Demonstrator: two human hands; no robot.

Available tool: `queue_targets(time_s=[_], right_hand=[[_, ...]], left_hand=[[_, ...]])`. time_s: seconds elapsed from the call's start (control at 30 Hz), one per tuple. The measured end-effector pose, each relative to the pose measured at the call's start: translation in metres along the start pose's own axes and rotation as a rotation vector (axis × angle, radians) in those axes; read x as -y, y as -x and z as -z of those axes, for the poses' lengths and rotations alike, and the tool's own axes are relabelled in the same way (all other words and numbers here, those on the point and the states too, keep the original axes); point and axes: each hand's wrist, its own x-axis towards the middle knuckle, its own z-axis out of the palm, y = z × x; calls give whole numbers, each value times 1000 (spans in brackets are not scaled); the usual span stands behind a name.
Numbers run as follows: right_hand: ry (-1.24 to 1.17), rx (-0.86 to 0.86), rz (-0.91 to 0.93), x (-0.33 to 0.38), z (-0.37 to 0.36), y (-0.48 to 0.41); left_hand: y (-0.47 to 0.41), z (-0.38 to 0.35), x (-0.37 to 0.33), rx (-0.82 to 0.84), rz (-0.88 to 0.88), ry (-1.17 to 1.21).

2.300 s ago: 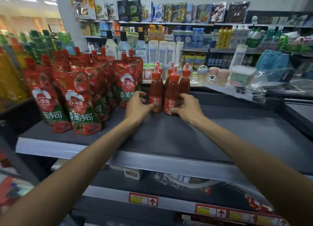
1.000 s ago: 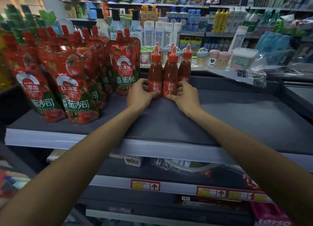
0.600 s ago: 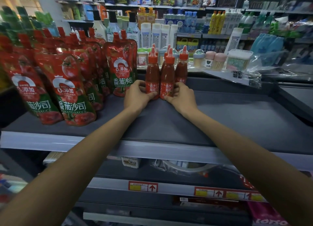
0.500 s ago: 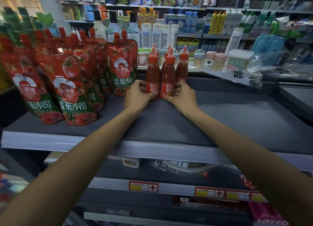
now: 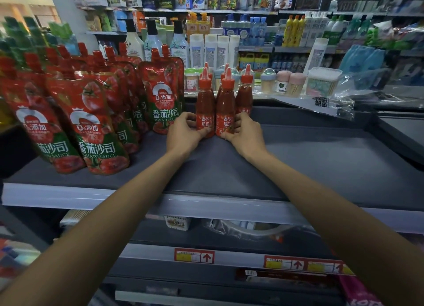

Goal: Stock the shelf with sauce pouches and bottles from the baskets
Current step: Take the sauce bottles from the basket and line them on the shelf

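Note:
Several red tomato sauce bottles stand upright in a tight cluster on the grey shelf [image 5: 298, 168]. My left hand [image 5: 183, 133] grips the base of the front left bottle [image 5: 205, 103]. My right hand [image 5: 244, 133] grips the base of the front right bottle [image 5: 226, 106]. A third bottle [image 5: 245, 92] stands just behind to the right, with more caps showing behind. Several red tomato sauce pouches [image 5: 96, 126] stand in rows on the left part of the same shelf; the nearest pouch to my left hand [image 5: 163, 101] stands just beside it.
The shelf's right half is bare grey board. Behind the shelf are small jars [image 5: 284, 83], a clear lidded box [image 5: 322, 82] and loose plastic wrap [image 5: 348, 99]. A lower shelf carries red price tags [image 5: 193, 255]. No basket is in view.
The view has shifted slightly. Both hands have stayed at the bases of the two front bottles, with the cluster drawn a little tighter together beside the pouches.

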Motion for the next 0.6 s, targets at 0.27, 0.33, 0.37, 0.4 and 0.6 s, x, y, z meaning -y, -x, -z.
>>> queue_targets(time_s=[0.27, 0.33, 0.37, 0.4, 0.6], right_hand=[[2, 5, -11, 0, 1, 3], [-4, 25, -16, 2, 5, 6], [3, 37, -12, 4, 7, 8], [23, 53, -5, 7, 11, 10], [195, 148, 31, 14, 56, 33]], left_hand=[[6, 1, -5, 15, 5, -9], [10, 7, -9, 50, 19, -47], [11, 11, -13, 73, 32, -77], [13, 15, -17, 100, 46, -109], [37, 39, -44, 178, 116, -291]])
